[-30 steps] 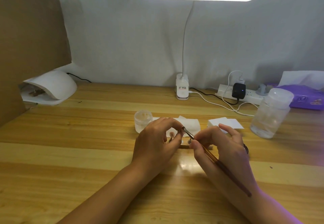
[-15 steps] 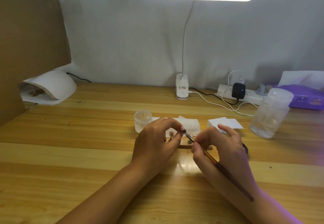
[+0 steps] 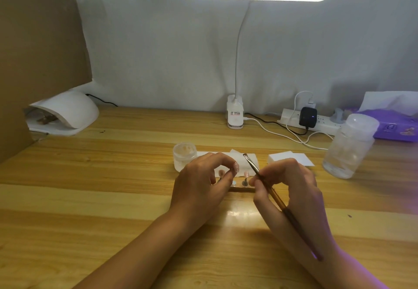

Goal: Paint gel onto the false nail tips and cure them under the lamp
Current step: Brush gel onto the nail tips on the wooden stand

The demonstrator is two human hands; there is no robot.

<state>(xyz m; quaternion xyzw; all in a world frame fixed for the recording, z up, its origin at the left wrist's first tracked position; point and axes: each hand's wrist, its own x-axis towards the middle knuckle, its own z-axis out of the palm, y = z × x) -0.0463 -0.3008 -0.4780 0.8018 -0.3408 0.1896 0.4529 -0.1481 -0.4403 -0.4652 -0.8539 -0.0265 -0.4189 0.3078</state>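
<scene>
Where the two hands meet, mid-counter (image 3: 113, 175): two pink false nail tips (image 3: 246, 174) stand upright on pegs over a brown holder strip (image 3: 242, 189).
Left hand (image 3: 201, 184): thumb and forefinger are curled in together at the strip's left end; I cannot tell whether they pinch anything.
Right hand (image 3: 291, 189): its fingers pinch one gel brush (image 3: 282, 207), with the bristles apart from the tips and the handle running back over the wrist.
Small jar (image 3: 184, 156): one, with pale peach gel showing inside, just behind the left hand.
Clear bottle (image 3: 348, 146): one, capped, with clear liquid low in it, at the right.
White wipes (image 3: 291, 159): two patches behind the hands.
Curing lamp (image 3: 67, 112): one white dome at the far left, with something brownish inside.
</scene>
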